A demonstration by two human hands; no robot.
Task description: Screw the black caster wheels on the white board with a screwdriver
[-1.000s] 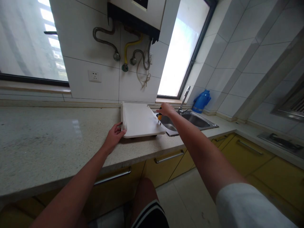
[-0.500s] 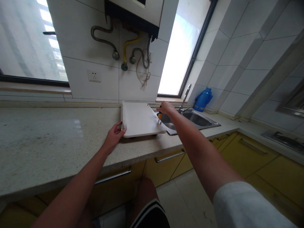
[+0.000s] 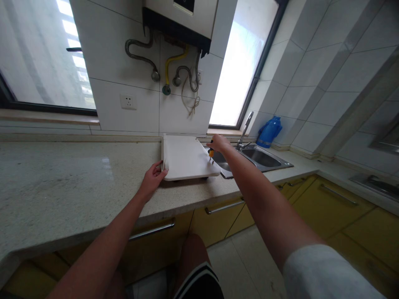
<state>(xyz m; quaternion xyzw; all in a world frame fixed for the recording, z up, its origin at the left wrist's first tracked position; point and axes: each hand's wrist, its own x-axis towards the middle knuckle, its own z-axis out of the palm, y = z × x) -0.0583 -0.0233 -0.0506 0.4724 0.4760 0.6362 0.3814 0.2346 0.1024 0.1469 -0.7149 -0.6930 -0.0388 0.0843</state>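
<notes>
White, smooth and flat-topped, the panel [image 3: 185,158] lies on the speckled counter [image 3: 77,187] in the head view, between the person's two hands. Its underside sits slightly above the stone at the near edge, with dark parts just visible beneath.

The right hand [image 3: 220,142] is above the panel's right edge, on the sink side, its fingers closed around a yellow-and-black tool [image 3: 211,153] that looks like a screwdriver. The tool's long axis stands close to upright, handle up, and the panel lies directly below and to the left of these fingers. Two thin, short pieces show under the handle, near the panel's edge; which is the tool's shaft and which belongs to the panel cannot be told.

The left hand [image 3: 152,178] is at the opposite side, touching the near-left corner: the thumb is on the top, the other fingers bent along the side, a narrow gap between them. Whether they grip or only steady it is unclear. The right hand is by far the nearer to the two pieces.

No brand, label or writing can be read: the water heater [image 3: 182,20] has a dark display without legible characters, and the wall socket [image 3: 128,101] and blue container [image 3: 269,132] show none.
</notes>
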